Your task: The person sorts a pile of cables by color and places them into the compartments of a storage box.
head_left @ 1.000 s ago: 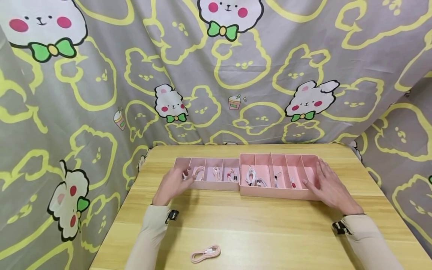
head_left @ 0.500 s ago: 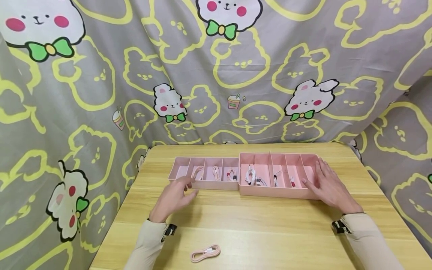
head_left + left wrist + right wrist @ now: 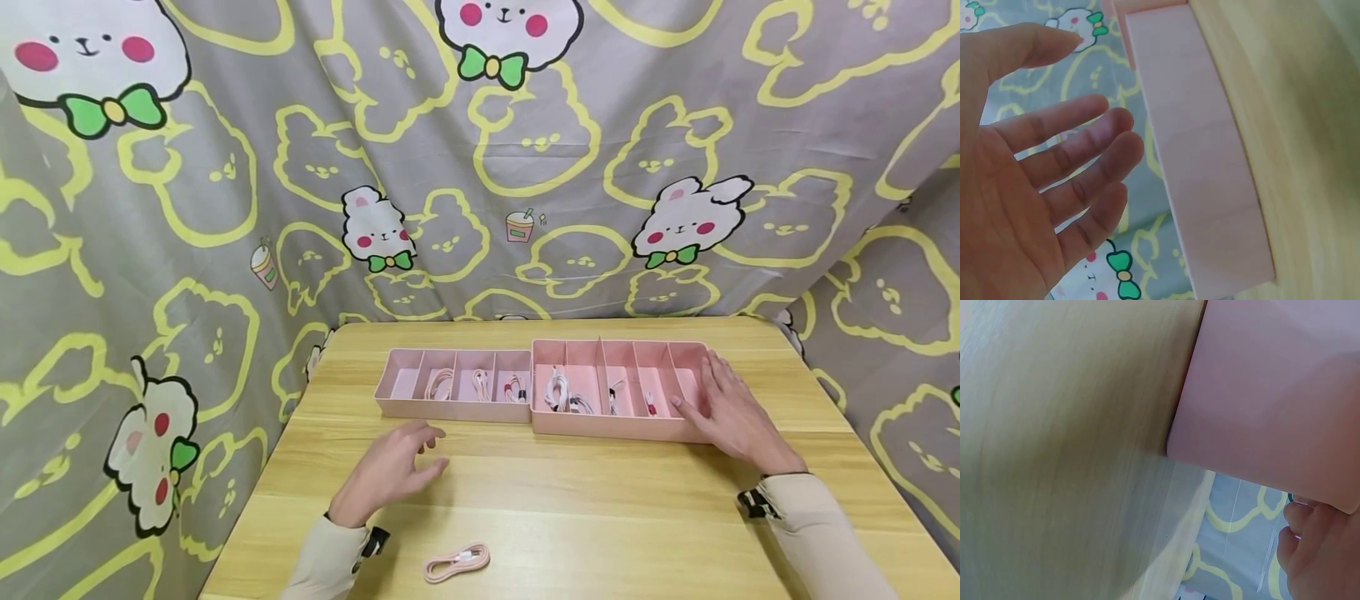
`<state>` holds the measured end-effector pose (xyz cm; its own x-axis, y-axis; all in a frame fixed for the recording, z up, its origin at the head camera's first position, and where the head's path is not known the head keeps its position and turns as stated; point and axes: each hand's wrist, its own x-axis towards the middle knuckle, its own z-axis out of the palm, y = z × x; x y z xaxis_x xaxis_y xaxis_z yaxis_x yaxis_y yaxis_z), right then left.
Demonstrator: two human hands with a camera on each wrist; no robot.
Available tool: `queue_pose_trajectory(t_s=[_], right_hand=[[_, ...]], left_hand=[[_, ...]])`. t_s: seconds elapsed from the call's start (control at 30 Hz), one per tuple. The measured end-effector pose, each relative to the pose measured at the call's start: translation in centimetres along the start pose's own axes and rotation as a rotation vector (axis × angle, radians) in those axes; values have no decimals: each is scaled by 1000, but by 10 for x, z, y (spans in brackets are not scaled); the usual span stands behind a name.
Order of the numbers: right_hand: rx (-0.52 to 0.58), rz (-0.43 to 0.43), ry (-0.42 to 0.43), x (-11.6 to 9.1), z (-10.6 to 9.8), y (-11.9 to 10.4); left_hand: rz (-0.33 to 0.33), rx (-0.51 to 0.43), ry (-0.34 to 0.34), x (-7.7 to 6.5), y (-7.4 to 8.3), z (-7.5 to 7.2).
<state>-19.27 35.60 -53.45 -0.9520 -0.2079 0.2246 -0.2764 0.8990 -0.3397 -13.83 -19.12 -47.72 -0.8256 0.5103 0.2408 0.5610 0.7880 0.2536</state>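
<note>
My left hand (image 3: 393,471) hovers over the table in front of the mauve divided box (image 3: 453,410), fingers spread and slightly bent, holding nothing. The left wrist view shows its palm beside that box's wall (image 3: 1191,144). My right hand (image 3: 742,421) grips the right end of the pink divided box (image 3: 615,427), thumb over the near corner and fingers along the end wall. Coiled cables sit in both boxes, including a pink cable (image 3: 438,385) in the mauve one and a white cable (image 3: 557,390) in the pink one. Another coiled pink cable (image 3: 456,563) lies at the table's front.
Both boxes stand side by side, touching, near the back of the wooden table (image 3: 570,508). The mauve box's leftmost compartment (image 3: 402,379) shows no cable. A patterned grey curtain (image 3: 480,167) hangs behind the table and at its sides.
My left hand has drawn back from the mauve box's left compartments towards the front, clearing its near wall. The right hand stays on the pink box.
</note>
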Motion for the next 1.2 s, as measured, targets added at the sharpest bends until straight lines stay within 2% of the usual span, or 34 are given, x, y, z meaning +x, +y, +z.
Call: queue_pose_trajectory(t_s=[0.13, 0.3, 0.57, 0.7, 0.87, 1.2], right_hand=[[0, 1, 2, 0, 0, 0], [0, -1, 4, 0, -1, 0], [2, -5, 17, 0, -1, 0], [9, -5, 14, 1, 0, 0], [11, -6, 6, 0, 0, -1], [9, -1, 3, 0, -1, -1]], left_hand=[[43, 13, -44, -9, 1, 3], [47, 24, -140, -19, 2, 7], [90, -73, -257, -31, 6, 17], [109, -111, -287, -34, 12, 22], [114, -143, -357, -35, 20, 26], [84, -46, -456, -41, 21, 23]])
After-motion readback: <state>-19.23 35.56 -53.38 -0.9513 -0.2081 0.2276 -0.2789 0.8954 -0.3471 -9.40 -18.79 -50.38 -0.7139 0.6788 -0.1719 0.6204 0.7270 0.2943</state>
